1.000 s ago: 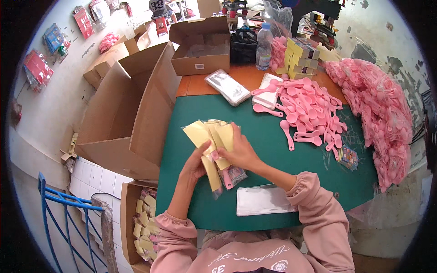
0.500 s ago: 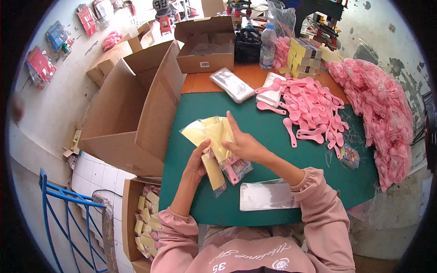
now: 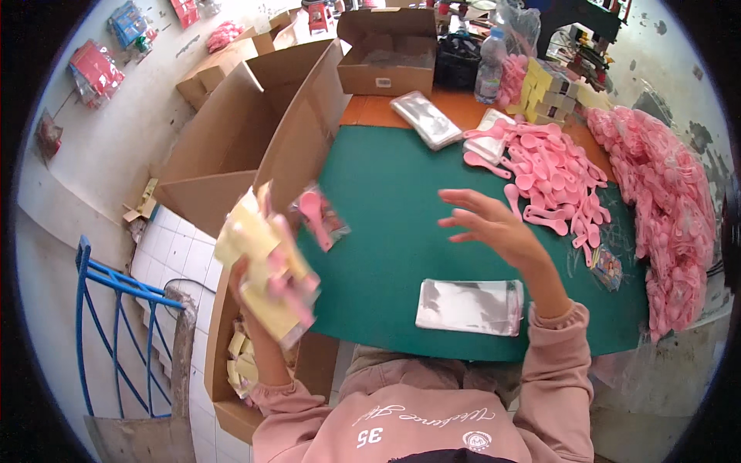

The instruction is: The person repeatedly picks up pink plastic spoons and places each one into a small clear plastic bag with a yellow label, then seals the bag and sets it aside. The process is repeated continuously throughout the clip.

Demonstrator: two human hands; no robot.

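Note:
My left hand (image 3: 241, 279), mostly hidden, is closed on a bunch of clear packets (image 3: 272, 266) with pale yellow cards and pink pieces inside, blurred by motion. The bunch is beyond the table's left edge, above the open carton of packets (image 3: 241, 363). One more packet with a pink spoon (image 3: 316, 216) shows by the green tabletop's left edge; whether it lies there or is falling I cannot tell. Over the table's middle, my right hand (image 3: 494, 228) is empty with fingers apart. Below it lies a stack of clear plastic bags (image 3: 469, 307).
A heap of pink spoons (image 3: 548, 170) lies at the right, beside a large bagged mass of spoons (image 3: 664, 216). Boxes of cards (image 3: 548, 89) and a water bottle (image 3: 490, 65) stand at the back. A big open cardboard box (image 3: 231, 147) borders the table's left; a blue metal frame (image 3: 127, 309) stands farther left.
My left hand has carried the packets leftward off the table. My right hand has let go of them and moved right, opening. One spoon packet is now apart from the bunch.

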